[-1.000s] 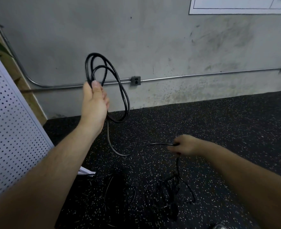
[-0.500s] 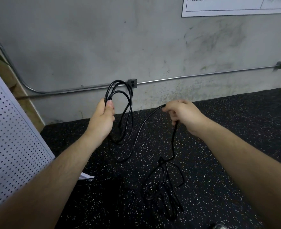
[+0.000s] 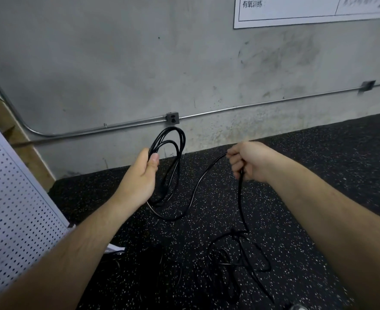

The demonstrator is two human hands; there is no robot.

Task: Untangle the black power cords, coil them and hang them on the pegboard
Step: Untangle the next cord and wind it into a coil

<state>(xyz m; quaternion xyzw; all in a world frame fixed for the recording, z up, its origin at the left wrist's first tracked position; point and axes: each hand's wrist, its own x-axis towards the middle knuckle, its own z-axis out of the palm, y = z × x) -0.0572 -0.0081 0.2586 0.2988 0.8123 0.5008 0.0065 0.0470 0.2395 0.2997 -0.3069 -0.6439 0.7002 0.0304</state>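
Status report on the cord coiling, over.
Left hand grips the coil. Right hand grips the loose cord running to it. Below the right hand, a tangle on the floor, not yet cleared. Pegboard at left, coil not hung.

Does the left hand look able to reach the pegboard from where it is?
Probably yes: the pegboard stands close on its side, nothing between. But the left hand grips the coil, whose cord runs through the right hand into the tangle on the floor and may hold it back.
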